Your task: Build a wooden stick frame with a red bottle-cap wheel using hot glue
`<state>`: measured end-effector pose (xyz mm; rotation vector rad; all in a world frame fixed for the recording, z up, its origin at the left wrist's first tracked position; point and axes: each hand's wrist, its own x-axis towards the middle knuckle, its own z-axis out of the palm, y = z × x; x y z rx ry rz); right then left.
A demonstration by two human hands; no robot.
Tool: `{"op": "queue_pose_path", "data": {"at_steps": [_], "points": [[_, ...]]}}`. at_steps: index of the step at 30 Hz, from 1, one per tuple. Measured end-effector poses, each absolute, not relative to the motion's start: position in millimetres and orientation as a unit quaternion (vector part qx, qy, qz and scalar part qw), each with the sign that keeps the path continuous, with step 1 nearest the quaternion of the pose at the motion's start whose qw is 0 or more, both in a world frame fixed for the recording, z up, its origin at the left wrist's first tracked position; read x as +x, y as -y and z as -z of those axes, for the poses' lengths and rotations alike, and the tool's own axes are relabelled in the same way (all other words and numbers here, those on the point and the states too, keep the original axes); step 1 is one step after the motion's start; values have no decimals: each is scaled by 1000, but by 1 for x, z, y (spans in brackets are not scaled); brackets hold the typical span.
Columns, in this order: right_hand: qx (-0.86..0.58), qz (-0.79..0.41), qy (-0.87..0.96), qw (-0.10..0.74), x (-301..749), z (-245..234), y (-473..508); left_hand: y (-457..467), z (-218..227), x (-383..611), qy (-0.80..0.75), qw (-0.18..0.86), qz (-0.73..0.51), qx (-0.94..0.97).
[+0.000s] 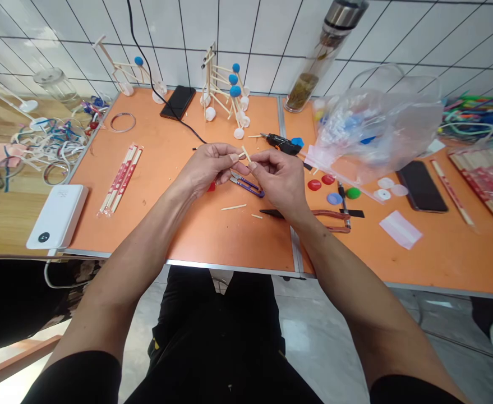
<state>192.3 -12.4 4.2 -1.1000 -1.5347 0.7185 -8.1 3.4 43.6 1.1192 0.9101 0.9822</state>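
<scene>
Bench log. Both hands are raised over the orange table [187, 235], close together at mid-bench. My left hand [208, 168] and right hand [277, 179] each pinch thumb against forefinger, other fingers curled, on a short wooden stick [246, 154]. The stick sits just off vertical between my fingertips, held above the table. My fingers hide whether it is one piece or two meeting.

Step in hand, as I judge it: working a small stick piece by hand. Directly below my hands lie the purple-handled snips [247, 186], with two loose stick pieces [233, 207] just in front of them. The glue gun [283, 145] lies just beyond my right hand.

Next move, as I judge it: it calls for a steady pinch on the stick, with the snips and glue gun both in easy reach.

Farther along the table's back edge stand two stick models [223, 90] with blue balls and white feet. To the right are coloured bottle caps [334, 198], red-handled pliers [332, 220] and a clear plastic bag [376, 132]. To the left lie wrapped chopsticks [120, 179].
</scene>
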Motion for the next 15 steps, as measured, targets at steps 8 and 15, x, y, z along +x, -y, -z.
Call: {"op": "queue_pose_path", "data": {"at_steps": [8, 15], "points": [[-463, -279, 655, 528, 192, -4, 14, -3, -43, -8, -402, 642, -430, 492], [-471, -267, 663, 516, 193, -6, 15, -4, -42, -7, -405, 636, -424, 501]]}}
